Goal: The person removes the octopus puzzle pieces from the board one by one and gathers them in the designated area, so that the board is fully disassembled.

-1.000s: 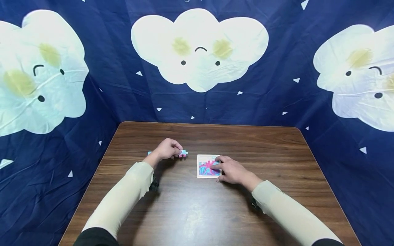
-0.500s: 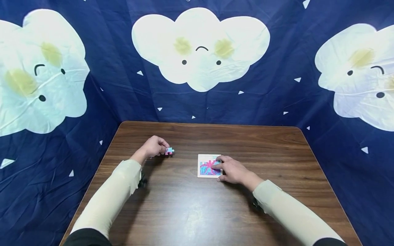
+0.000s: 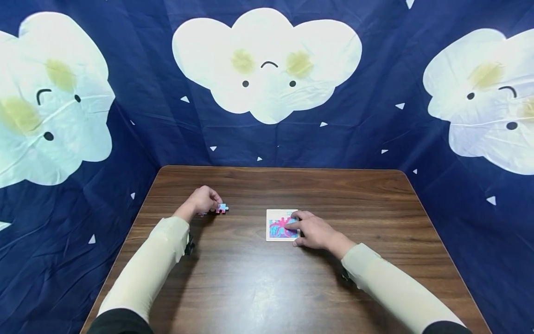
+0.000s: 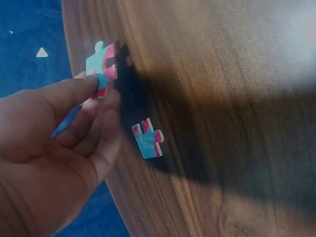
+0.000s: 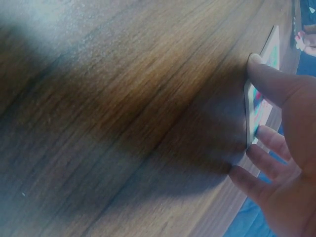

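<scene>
Between thumb and fingers, my left hand (image 3: 203, 199) pinches a blue and pink jigsaw piece (image 4: 100, 64), raised over the table's far left part. A second jigsaw piece (image 4: 147, 140) lies on the wood below that hand. Right of it, my right hand (image 3: 315, 230) rests at the right side of a square puzzle tray (image 3: 273, 240) with a pale rim. One finger lies on the pink and blue picture, while the thumb (image 5: 256, 61) touches the tray's edge. Pieces fill the tray's lower part; my right hand hides some of its right side.
The tray and loose piece are on a brown wooden table (image 3: 258, 283) with rounded far corners. A dark blue curtain (image 3: 275, 144) with white clouds hangs behind and on both sides of it.
My left hand has moved left, away from the tray, carrying the pinched jigsaw piece. My right hand stays at the tray.
</scene>
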The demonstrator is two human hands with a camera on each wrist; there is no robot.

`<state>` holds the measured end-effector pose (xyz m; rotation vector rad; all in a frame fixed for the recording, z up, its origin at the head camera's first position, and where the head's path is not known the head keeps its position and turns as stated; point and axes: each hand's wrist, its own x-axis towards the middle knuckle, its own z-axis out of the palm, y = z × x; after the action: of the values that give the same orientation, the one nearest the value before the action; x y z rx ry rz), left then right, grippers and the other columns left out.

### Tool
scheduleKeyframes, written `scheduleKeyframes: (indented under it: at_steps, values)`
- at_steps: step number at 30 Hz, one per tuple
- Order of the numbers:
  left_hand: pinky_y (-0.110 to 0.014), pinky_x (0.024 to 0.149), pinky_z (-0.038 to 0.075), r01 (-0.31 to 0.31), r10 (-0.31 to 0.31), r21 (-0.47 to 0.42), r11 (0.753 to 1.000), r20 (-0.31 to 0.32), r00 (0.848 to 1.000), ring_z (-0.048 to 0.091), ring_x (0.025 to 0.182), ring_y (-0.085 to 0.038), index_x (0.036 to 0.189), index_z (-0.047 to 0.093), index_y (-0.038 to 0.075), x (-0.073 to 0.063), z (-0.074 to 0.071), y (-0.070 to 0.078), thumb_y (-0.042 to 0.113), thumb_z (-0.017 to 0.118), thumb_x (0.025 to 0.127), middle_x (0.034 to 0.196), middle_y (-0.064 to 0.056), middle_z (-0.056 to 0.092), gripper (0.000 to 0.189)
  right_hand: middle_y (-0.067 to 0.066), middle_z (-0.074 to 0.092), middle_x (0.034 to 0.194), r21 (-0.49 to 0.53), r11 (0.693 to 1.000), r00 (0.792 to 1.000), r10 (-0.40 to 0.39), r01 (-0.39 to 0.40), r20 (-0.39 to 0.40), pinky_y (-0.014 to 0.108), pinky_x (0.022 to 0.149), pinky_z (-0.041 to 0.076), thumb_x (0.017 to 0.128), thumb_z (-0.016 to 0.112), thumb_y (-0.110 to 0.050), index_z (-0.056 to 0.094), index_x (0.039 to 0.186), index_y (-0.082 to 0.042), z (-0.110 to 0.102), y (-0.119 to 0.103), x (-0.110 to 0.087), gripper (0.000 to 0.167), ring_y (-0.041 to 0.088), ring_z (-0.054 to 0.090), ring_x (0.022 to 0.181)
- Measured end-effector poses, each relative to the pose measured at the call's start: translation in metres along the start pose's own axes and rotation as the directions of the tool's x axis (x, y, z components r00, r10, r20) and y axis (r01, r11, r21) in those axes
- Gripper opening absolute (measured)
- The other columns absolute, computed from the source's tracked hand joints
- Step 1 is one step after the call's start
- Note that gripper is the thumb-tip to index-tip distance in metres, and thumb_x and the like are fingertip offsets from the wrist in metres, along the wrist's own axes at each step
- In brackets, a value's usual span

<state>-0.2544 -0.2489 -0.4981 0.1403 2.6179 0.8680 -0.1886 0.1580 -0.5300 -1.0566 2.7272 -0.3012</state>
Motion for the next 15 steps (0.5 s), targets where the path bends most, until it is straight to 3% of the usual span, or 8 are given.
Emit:
scheduleKeyframes:
  at_steps: [5,9,15]
  values:
    - [-0.028,0.042,0.046,-0.036,0.038,0.066,0.997,-0.027,0.999,0.050,0.048,-0.012,0.092,0.077,0.003,0.004,0.006,0.001,0.002,0.067,0.085,0.072,-0.004,0.070,0.013,0.009,0.049,0.152,0.004,1.000,1.000,0.017,-0.017,0.011,0.046,0.114,0.041,0.087,0.080,-0.044,0.063,0.141,-0.030,0.000,0.000,-0.001,0.058,0.030,0.047,0.139]
    - [-0.027,0.045,0.047,-0.076,0.083,0.133,0.988,-0.055,0.995,0.054,0.053,-0.014,0.085,0.078,0.007,0.006,0.010,0.001,0.004,0.068,0.081,0.072,-0.001,0.070,0.010,0.009,0.049,0.151,0.010,1.000,1.000,0.019,-0.019,0.006,0.046,0.114,0.041,0.087,0.080,-0.044,0.064,0.141,-0.029,0.001,0.000,0.000,0.058,0.030,0.047,0.139]
    - [-0.027,0.046,0.047,-0.076,0.090,0.181,0.980,-0.071,0.993,0.057,0.063,-0.020,0.075,0.072,0.010,0.010,0.012,-0.001,0.004,0.067,0.077,0.070,0.001,0.066,0.008,0.009,0.048,0.153,0.009,1.000,0.999,0.029,-0.029,0.013,0.046,0.114,0.041,0.088,0.080,-0.045,0.063,0.142,-0.031,0.001,0.001,0.001,0.058,0.029,0.046,0.140]
